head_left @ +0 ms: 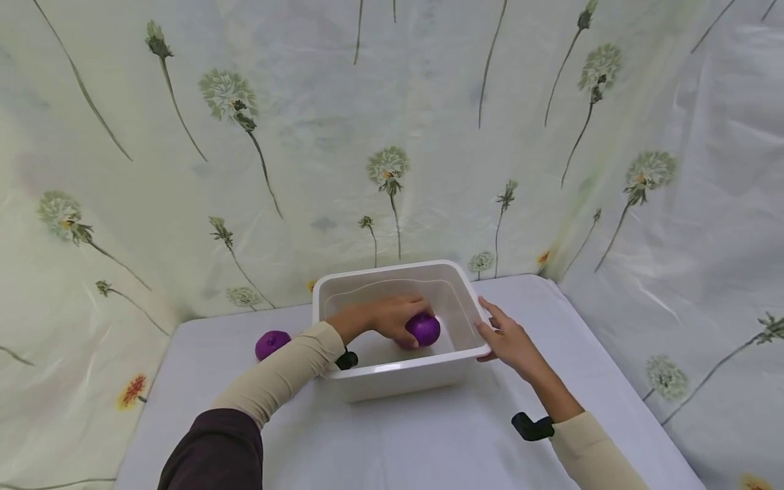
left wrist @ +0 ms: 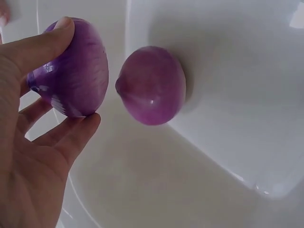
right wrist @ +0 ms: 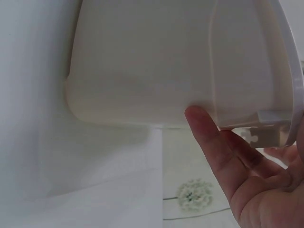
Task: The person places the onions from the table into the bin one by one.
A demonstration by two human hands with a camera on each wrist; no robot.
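Observation:
A white plastic bin (head_left: 401, 389) stands on the table, its long side toward me. My left hand (head_left: 387, 320) reaches down into it and holds a purple onion (head_left: 424, 329) between thumb and fingers. In the left wrist view, a second purple onion (left wrist: 152, 85) sits beside the held one inside the bin, its pointed tip toward the hand. My right hand (head_left: 513, 346) grips the bin's right rim. Seen from the right wrist, one finger (right wrist: 204, 130) lies against the bin's outer wall, while the other fingers are near the rim.
Another purple onion (head_left: 271, 344) lies on the table left of the bin, partly behind my left forearm. White cloth covers the table (head_left: 392, 442). A dandelion-patterned sheet (head_left: 318, 190) hangs close behind and at both sides.

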